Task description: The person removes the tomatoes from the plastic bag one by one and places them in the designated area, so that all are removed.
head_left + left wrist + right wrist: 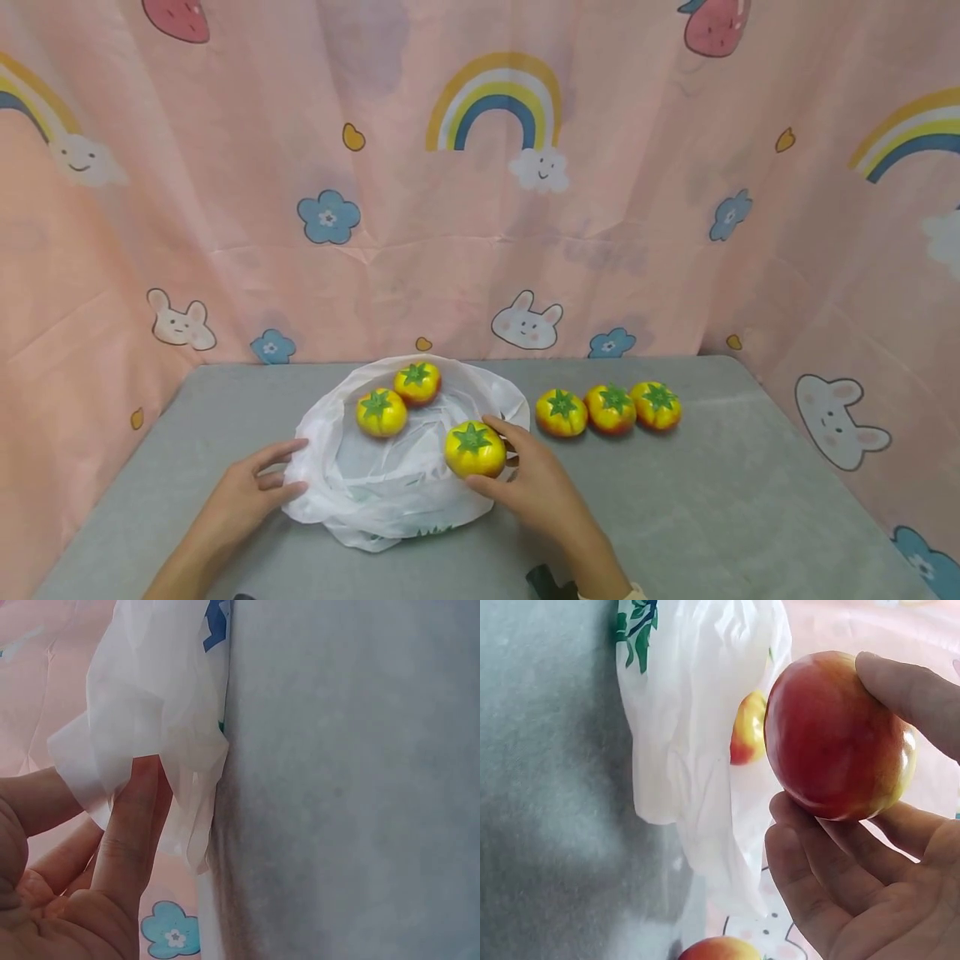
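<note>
A white plastic bag [322, 454] lies with its mouth spread wide on the table. Two yellow-and-red toy tomatoes with green star-shaped tops, one nearer [381, 414] and one farther [417, 383], sit inside it. My left hand [255, 490] pinches the bag's left edge between thumb and fingers; the left wrist view shows the thin plastic [142, 720] between them. With the thumb and fingertips, my right hand [542, 483] holds another toy tomato [475, 451] over the right side of the bag's mouth. Its red underside [832, 742] faces the right wrist camera.
Right of the bag, three more toy tomatoes [611, 409] stand in a row on the grey table [712, 508]. A pink curtain [420, 275] with printed pictures hangs behind and at both sides. A dark object [546, 582] shows beside the right forearm.
</note>
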Tool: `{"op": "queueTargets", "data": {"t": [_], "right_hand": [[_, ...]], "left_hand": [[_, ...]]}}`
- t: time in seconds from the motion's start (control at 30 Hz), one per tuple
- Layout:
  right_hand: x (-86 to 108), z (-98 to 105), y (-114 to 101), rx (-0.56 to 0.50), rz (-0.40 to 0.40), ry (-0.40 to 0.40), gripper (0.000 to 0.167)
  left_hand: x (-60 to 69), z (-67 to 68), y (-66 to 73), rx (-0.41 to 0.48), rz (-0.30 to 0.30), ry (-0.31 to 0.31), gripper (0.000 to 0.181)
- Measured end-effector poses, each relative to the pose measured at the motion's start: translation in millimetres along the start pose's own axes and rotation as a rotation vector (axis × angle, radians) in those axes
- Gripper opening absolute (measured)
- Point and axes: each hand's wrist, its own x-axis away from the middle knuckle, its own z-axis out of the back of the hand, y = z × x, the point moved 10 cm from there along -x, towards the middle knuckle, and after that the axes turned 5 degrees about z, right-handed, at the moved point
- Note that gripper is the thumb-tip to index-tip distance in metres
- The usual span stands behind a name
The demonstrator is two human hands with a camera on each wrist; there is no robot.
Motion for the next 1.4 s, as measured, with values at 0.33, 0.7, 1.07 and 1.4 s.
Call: {"op": "queueTargets", "data": {"t": [0.33, 0.7, 1.07, 1.4], "right_hand": [[4.3, -2.2, 2.7, 0.014, 0.065, -0.039, 0.076], [4.2, 8.5, 18.1, 0.014, 0.019, -0.016, 0.077], [2.6, 29.1, 37.0, 0.034, -0.024, 0.041, 0.076], [5.9, 53.9, 58.9, 0.063, -0.031, 0.014, 0.078]], "left_hand": [[1.3, 1.1, 1.6, -0.004, -0.037, 0.001, 0.069], [0.1, -0.2, 2.1, 0.017, -0.044, 0.011, 0.069], [3.4, 2.1, 1.5, 0.033, -0.046, 0.019, 0.069], [3.1, 3.0, 1.0, 0.023, -0.036, 0.017, 0.07]]}}
